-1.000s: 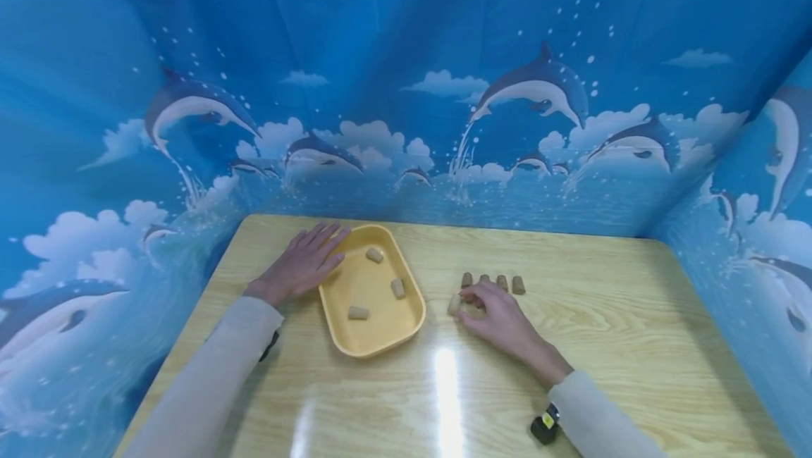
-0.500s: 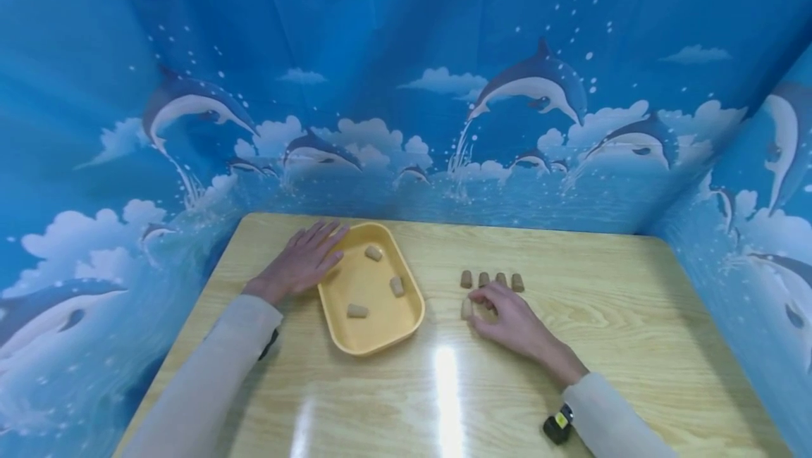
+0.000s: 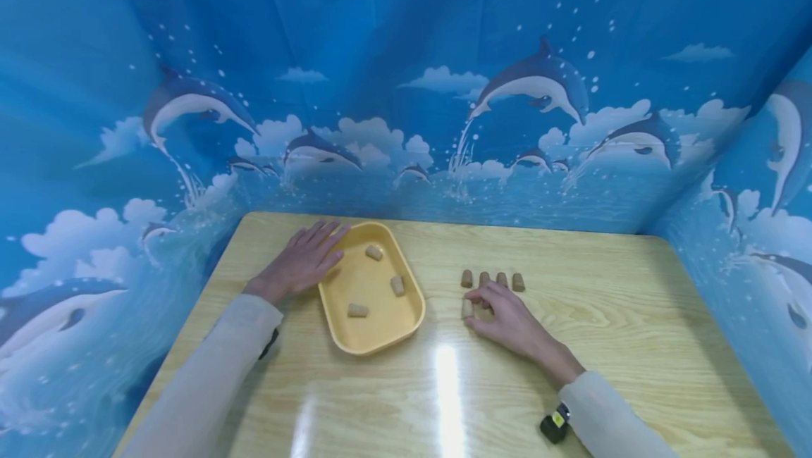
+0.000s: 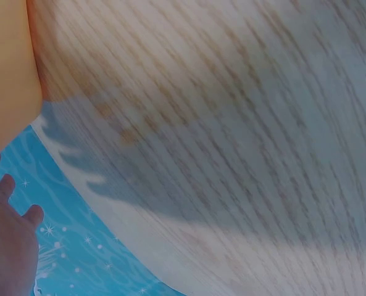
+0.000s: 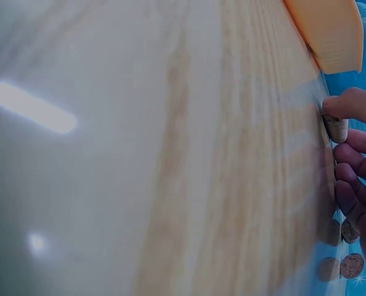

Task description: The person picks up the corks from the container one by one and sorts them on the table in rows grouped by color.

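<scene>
A yellow tray (image 3: 380, 345) stands left of centre in the head view, with three cork stoppers inside, one being the near cork (image 3: 358, 311). My left hand (image 3: 301, 264) rests over its left rim, fingers spread and straight. To the right, my right hand (image 3: 504, 317) pinches a pale cork stopper (image 3: 467, 308) between thumb and fingers. In the right wrist view this cork (image 5: 337, 128) is upright at the tabletop. Just beyond the hand runs a row of several corks, such as the leftmost cork (image 3: 466, 278). The palm side hides whatever lies beneath it.
The wood-patterned table (image 3: 603, 317) carries bright light reflections near its front. A blue dolphin-print curtain (image 3: 406, 91) hangs along the back and both sides. A black wrist device (image 3: 554, 428) is strapped at the right sleeve.
My right hand has shifted slightly right with the pinched cork, to below the leftmost cork of the row, and has hardly moved since. The left hand and tray stay in place.
</scene>
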Motion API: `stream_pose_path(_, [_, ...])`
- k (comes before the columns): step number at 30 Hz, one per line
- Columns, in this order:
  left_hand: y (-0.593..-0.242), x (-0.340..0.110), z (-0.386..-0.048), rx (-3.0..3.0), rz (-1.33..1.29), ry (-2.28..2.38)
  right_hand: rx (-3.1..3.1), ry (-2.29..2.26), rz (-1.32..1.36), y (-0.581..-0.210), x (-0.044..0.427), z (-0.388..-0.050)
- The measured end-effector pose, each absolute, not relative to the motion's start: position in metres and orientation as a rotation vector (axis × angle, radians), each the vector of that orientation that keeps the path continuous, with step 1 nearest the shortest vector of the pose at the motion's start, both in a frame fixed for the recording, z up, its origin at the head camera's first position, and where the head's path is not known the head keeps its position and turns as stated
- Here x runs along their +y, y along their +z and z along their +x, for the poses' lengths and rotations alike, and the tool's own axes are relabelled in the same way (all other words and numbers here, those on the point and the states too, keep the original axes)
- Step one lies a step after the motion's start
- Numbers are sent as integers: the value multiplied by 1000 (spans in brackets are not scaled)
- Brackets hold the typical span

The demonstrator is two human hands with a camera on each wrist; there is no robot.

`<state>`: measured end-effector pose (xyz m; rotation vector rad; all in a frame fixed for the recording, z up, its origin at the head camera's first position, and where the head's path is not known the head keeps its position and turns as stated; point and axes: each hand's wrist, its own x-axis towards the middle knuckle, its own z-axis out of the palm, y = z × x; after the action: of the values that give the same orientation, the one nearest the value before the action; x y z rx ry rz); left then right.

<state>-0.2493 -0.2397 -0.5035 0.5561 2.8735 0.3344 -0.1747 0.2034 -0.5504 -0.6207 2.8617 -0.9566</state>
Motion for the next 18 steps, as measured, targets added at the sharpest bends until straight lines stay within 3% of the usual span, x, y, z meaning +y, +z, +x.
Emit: stream_pose_path(18, [-504,-239,-249,2878,570,339,2872,-950,-583,-549,203,-175])
